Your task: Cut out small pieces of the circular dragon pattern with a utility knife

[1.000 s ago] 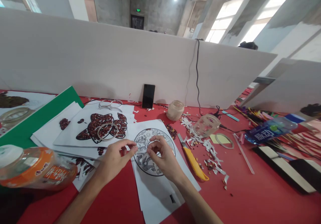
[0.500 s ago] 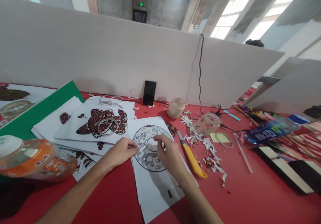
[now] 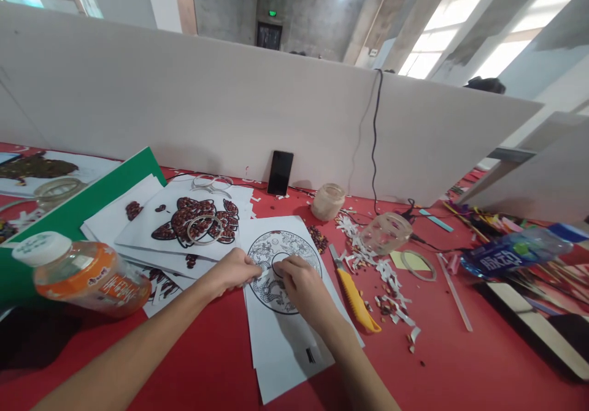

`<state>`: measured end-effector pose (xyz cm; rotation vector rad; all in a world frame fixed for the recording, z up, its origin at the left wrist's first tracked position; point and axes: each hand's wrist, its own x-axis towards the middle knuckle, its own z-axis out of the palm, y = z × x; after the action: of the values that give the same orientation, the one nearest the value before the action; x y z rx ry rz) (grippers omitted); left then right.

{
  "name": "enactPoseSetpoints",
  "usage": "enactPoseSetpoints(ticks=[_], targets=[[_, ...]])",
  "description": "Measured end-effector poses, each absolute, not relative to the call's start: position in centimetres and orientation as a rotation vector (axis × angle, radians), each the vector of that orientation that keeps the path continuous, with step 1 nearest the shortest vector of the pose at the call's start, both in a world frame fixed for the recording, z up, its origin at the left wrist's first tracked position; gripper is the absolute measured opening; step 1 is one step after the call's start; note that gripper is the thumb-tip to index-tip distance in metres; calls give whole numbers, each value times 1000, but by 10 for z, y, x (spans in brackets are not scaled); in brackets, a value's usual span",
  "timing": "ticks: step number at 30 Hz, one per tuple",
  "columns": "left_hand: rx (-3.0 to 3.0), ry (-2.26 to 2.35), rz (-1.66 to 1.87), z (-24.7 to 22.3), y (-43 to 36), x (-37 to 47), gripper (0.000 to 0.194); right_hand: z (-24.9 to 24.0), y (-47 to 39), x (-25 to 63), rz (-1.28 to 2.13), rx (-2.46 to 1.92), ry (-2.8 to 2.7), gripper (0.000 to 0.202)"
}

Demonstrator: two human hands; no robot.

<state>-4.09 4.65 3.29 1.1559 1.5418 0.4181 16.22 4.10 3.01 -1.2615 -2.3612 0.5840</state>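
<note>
A white sheet (image 3: 271, 362) printed with a round black line drawing (image 3: 280, 303) lies on the red table. My left hand (image 3: 234, 271) is at the left edge of the circle, its fingers pinched together; what they hold, if anything, is too small to see. Over the middle of the drawing is my right hand (image 3: 304, 285), with fingers curled down and tips partly hidden. Left of it, sheets with dark red bean pictures (image 3: 186, 221) carry a tape ring (image 3: 205, 230). A yellow cutter (image 3: 356, 300) rests just right of the printed sheet.
An orange-labelled bottle (image 3: 99, 279) stands at the left by a green board (image 3: 142, 169). Behind are a phone (image 3: 280, 172) and two jars (image 3: 328, 202), (image 3: 386, 233). Paper scraps (image 3: 389, 279), a straw (image 3: 455, 294) and a blue-labelled bottle (image 3: 510, 251) lie at the right.
The view has shifted, so most things sit farther right in it. My right hand has moved slightly left over the drawing, its fingers now curled closer together, nearer my left hand.
</note>
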Motion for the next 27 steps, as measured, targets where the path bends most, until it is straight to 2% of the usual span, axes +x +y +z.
enactPoseSetpoints(ticks=[10, 20, 27], targets=[[1177, 1588, 424, 29, 48, -38, 31, 33, 38, 161, 384, -1289, -2537, 44], [1368, 1676, 373, 24, 50, -39, 23, 35, 37, 155, 178, -1325, -2712, 26], [1495, 1759, 226, 45, 59, -34, 21, 42, 34, 153, 160, -1349, -2730, 22]])
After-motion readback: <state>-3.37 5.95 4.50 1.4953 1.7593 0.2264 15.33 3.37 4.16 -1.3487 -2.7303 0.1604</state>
